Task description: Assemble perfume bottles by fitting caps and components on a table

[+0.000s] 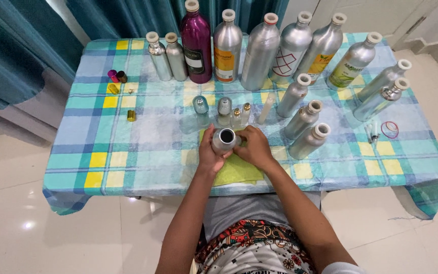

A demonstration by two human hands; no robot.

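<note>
A small silver metal bottle [224, 139] with an open dark mouth stands over a yellow-green cloth [236, 171] near the table's front edge. My left hand [208, 153] wraps around its left side. My right hand [253, 147] grips it from the right, fingers at the neck. Just behind stand two small glass bottles [201, 106], [224, 108] and two tiny gold-capped vials [242, 115].
The table wears a blue, green and yellow checked cloth [143, 132]. Along the back stand several tall silver bottles [260, 50] and a purple one [196, 43]. Smaller silver bottles [305, 119] cluster at right. Small caps [117, 76] lie at left, rubber bands [389, 130] at right. Teal curtains hang behind.
</note>
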